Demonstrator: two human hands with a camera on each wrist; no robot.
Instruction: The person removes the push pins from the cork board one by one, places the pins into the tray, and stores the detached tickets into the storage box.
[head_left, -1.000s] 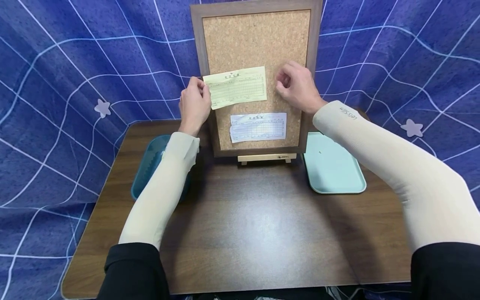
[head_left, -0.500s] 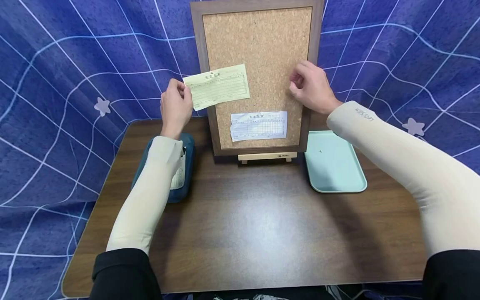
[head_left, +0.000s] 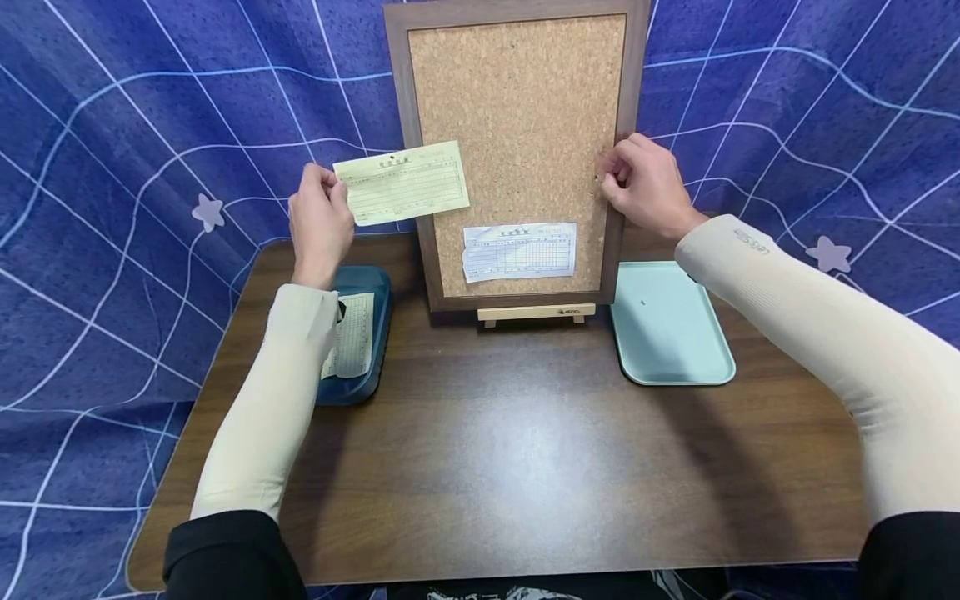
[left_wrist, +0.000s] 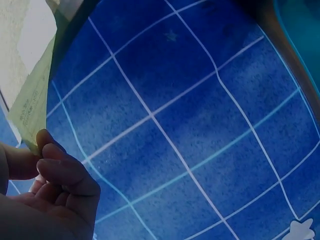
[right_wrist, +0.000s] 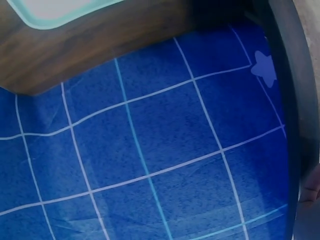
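Note:
My left hand (head_left: 322, 221) pinches the left end of a pale yellow printed receipt slip (head_left: 405, 183). The slip slants across the left frame of a cork board (head_left: 517, 100); the left wrist view shows its corner between thumb and fingertips (left_wrist: 47, 140). Lower on the board a white slip with blue print (head_left: 519, 252) lies flat against the cork. At the board's right edge is my right hand (head_left: 647, 185), thumb and fingers curled together. I cannot tell whether something small is between them; the right wrist view catches only a sliver of that hand.
A blue basket (head_left: 384, 333) with printed slips (head_left: 354, 337) stands left on the wooden table (head_left: 525, 467), partly behind my left forearm. To the right is a mint tray (head_left: 675, 333) with a tiny yellowish thing (head_left: 642, 302) in it. A small wooden easel (head_left: 536, 314) supports the board.
My left hand has carried the yellow slip leftward from the middle of the board to past its left frame. My right hand has shifted right and slightly down, to the board's right edge.

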